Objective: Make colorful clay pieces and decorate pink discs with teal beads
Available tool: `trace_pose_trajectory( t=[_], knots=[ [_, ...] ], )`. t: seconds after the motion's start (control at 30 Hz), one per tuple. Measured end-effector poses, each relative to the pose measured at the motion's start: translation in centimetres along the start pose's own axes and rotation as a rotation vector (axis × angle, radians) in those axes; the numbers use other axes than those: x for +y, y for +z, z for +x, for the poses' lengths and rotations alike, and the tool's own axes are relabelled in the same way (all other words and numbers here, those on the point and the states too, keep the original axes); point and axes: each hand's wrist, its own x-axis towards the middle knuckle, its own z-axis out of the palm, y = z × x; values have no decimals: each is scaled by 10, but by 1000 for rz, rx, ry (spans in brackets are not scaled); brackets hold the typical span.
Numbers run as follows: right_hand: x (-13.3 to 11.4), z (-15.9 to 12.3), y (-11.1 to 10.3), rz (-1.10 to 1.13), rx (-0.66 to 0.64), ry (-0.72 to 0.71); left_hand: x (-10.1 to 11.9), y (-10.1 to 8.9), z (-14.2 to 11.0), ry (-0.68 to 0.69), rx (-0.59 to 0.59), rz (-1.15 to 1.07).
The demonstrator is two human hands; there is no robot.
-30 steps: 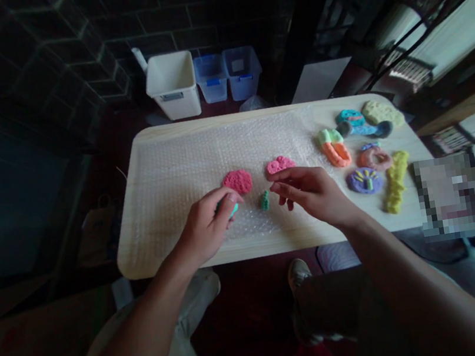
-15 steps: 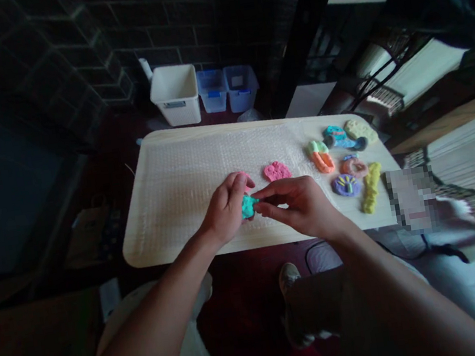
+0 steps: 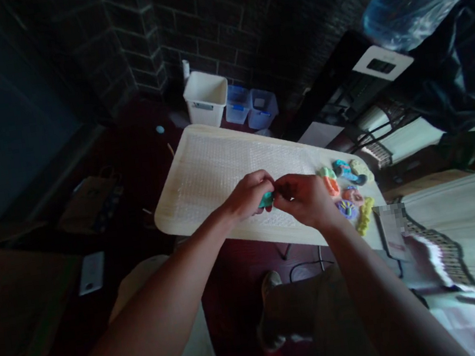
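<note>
Both my hands meet above the near edge of a pale wooden table [image 3: 190, 218] covered with bubble wrap [image 3: 218, 166]. My left hand [image 3: 249, 194] and my right hand [image 3: 305, 197] are closed together on a small teal lump of foam clay [image 3: 266, 199], which shows only partly between the fingers. The two pink clay pieces seen earlier are hidden behind my hands. Several finished colourful clay shapes [image 3: 346, 191] lie at the table's right end, just beyond my right hand.
A white basket [image 3: 206, 97] and two clear blue bins [image 3: 254, 107] stand on the floor behind the table against a dark brick wall. My knees and a shoe [image 3: 270, 292] are below the table edge. Striped fabric [image 3: 463, 227] lies at the right.
My left hand lifted the teal clay from the table and my right hand joined it. The camera tilted and pulled back, so the table looks smaller and skewed.
</note>
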Motion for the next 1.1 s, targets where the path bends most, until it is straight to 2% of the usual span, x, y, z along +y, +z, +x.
trace_pose_trajectory(
  t=[0.1, 0.3, 0.4, 0.47, 0.53, 0.63, 0.83, 0.97, 1.1],
  knots=[
    [-5, 4, 3, -43, -20, -2, 1, -5, -2, 20, 34, 14],
    [15, 15, 19, 243, 26, 75, -7, -5, 5, 56, 148, 77],
    [30, 21, 24, 362, 49, 24, -13, -7, 14, 40, 207, 87],
    [38, 22, 22, 440, 13, -26, -15, -10, 20, 16, 224, 70],
    [45, 21, 17, 494, -43, -52, -16, -12, 25, -9, 210, 39],
    [51, 18, 11, 512, -60, -70, -19, -12, 28, -69, 176, 4],
    [65, 13, 15, 494, 57, 29, -27, 0, 36, -76, 129, 25],
    [83, 16, 20, 574, 63, 101, -31, 5, 46, -25, 86, 201],
    [97, 17, 26, 498, 42, 142, -36, 3, 49, 81, 155, 616]
  ],
)
